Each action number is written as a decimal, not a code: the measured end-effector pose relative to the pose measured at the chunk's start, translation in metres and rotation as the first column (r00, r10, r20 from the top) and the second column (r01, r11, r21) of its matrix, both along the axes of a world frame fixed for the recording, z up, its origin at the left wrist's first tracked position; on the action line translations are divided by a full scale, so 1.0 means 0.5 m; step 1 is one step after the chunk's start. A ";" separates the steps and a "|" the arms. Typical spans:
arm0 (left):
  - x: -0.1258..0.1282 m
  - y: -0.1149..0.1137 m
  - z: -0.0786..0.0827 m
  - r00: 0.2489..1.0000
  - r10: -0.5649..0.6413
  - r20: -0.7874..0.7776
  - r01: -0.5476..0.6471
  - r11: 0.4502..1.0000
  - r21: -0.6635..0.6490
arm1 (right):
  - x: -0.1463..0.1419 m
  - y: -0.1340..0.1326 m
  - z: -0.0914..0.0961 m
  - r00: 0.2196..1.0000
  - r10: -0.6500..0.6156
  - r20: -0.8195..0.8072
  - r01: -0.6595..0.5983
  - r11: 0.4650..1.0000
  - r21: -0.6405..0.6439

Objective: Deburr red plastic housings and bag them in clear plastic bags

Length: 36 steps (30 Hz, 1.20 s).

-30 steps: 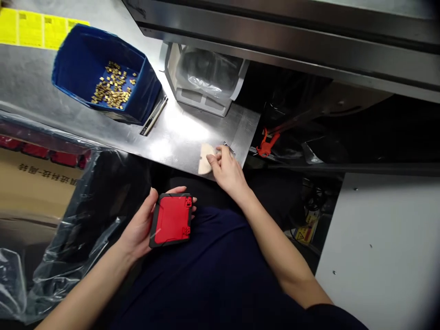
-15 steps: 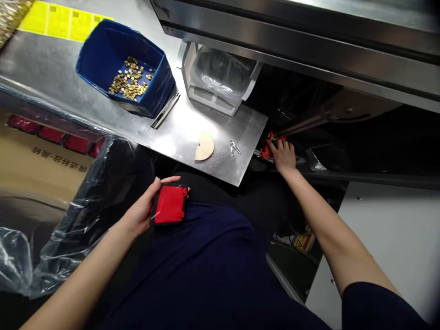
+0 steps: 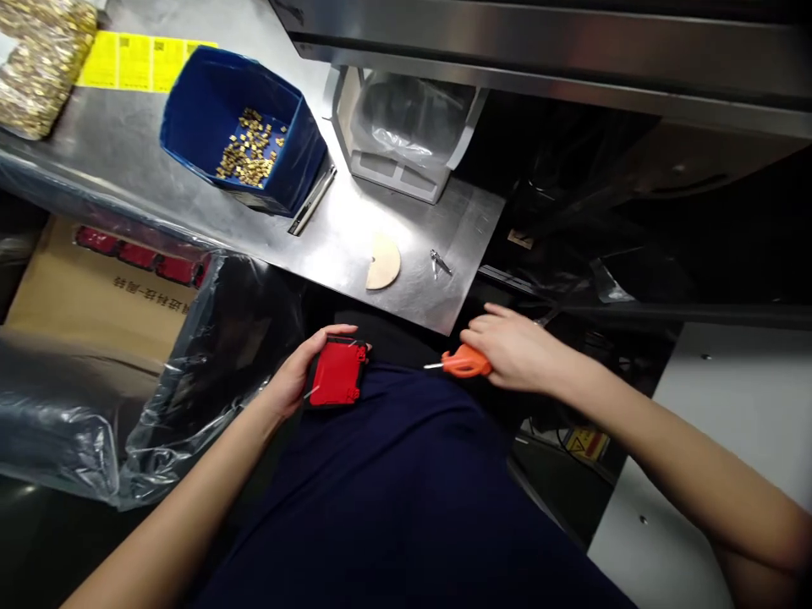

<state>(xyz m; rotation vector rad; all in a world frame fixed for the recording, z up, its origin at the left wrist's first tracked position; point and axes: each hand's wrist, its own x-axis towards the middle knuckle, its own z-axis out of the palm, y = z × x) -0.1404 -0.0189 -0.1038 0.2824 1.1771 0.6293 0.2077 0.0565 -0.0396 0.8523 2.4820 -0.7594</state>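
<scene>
My left hand grips a red plastic part with a black frame over my lap, just below the edge of the steel bench. My right hand is closed round an orange-handled tool whose thin metal tip points left toward the red part. A gap of about a hand's width separates tool tip and part. A beige half-round piece and a small metal clip lie on the bench above the hands.
A blue bin with several small gold pieces stands at the back left, a grey holder with a plastic bag beside it. A bag of gold pieces and yellow labels lie far left. A cardboard box under clear plastic sits left.
My right hand left the bench, reached right to the orange tool in the dark recess, took it and brought it back toward the red part. My left hand kept holding the part.
</scene>
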 end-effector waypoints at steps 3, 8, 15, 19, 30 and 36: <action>-0.003 0.004 0.000 0.995 -0.088 -0.047 0.089 0.996 0.027 | -0.084 -0.020 0.014 0.998 -0.004 0.058 0.010 0.993 -0.119; -0.005 0.005 0.001 0.989 -0.134 -0.063 0.137 0.990 0.043 | -0.147 -0.019 0.013 0.998 0.023 0.057 -0.015 0.991 -0.135; -0.008 0.014 0.025 0.977 -0.210 -0.023 0.211 0.977 0.026 | -0.150 -0.015 0.033 0.997 0.010 0.080 0.000 0.992 -0.124; -0.005 0.033 0.083 0.899 -0.430 -0.087 0.437 0.894 0.098 | -0.136 -0.009 0.066 0.997 -0.007 0.075 0.017 0.990 -0.141; -0.005 0.077 0.141 0.781 -0.624 -0.040 0.610 0.746 0.266 | -0.053 0.048 0.105 0.987 -0.131 0.097 0.156 0.932 -0.327; 0.017 0.024 0.069 0.957 0.292 0.002 -0.291 0.956 -0.039 | -0.061 0.007 0.067 0.966 -0.211 0.151 0.245 0.932 -0.267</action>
